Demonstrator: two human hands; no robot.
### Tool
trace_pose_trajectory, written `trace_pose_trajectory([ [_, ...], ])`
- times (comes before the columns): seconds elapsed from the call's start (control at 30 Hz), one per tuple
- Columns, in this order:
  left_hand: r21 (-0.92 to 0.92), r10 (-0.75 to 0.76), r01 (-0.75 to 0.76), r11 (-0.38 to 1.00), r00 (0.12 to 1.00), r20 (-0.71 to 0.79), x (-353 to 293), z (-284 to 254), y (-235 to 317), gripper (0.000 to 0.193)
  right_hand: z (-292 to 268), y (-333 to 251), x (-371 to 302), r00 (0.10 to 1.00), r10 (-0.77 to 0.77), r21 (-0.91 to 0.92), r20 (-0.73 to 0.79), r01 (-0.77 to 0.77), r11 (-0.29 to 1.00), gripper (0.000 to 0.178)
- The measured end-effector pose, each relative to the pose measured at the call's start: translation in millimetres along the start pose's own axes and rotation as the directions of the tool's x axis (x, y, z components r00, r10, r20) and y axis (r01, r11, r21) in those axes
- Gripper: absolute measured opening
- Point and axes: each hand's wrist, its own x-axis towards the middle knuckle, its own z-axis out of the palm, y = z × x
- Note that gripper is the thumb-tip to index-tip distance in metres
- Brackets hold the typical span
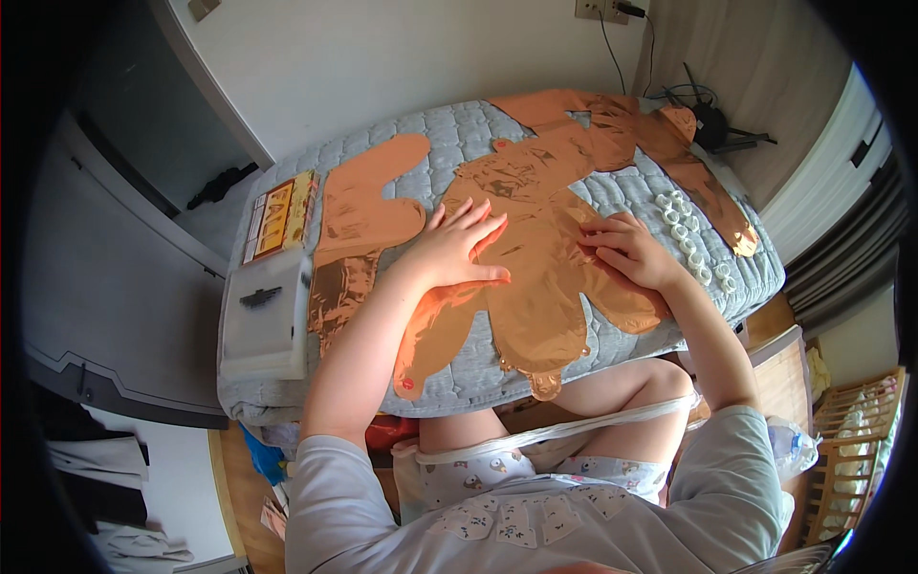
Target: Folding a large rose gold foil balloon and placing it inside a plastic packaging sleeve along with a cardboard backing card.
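Note:
A flat, uninflated copper-coloured foil balloon (535,320) with rounded lobes lies on the grey quilted mattress (449,378) in front of me. My left hand (445,247) rests on its left part, fingers spread and thumb stretched to the right. At its right side my right hand (629,251) has its fingers curled in a pinch on the foil edge. Another flat foil piece (373,215) lies to the left, partly behind my left forearm. More copper foil (612,124) stretches across the far right, overlapping the middle piece.
Small white rolls (681,230) lie in rows on the right of the mattress. On the left are a yellow-and-red package (282,218) and a translucent plastic case (260,330). A black tripod-like stand (712,126) with cables is at the far right corner. A wall (382,57) borders the back.

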Motion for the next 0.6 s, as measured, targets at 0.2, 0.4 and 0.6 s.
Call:
trace_pose_trajectory([
  [0.2, 0.006, -0.013, 0.013, 1.0, 1.0, 0.004, 3.8, -0.6, -3.1, 0.104, -0.7, -0.4, 0.9, 1.0, 0.017, 0.019, 0.005, -0.017, 1.0, 0.034],
  [0.4, -0.024, -0.02, 0.02, 1.0, 1.0, 0.014, 6.5, -1.4, -9.0, 0.104, -3.6, -4.2, 3.2, 0.999, 0.029, 0.019, 0.028, -0.03, 0.999, 0.034],
  [0.6, -0.051, 0.005, -0.005, 0.999, 1.0, 0.001, 9.3, 2.4, -12.2, 0.112, -6.8, 1.5, 1.9, 0.998, 0.048, 0.058, 0.042, -0.05, 0.997, 0.032],
])
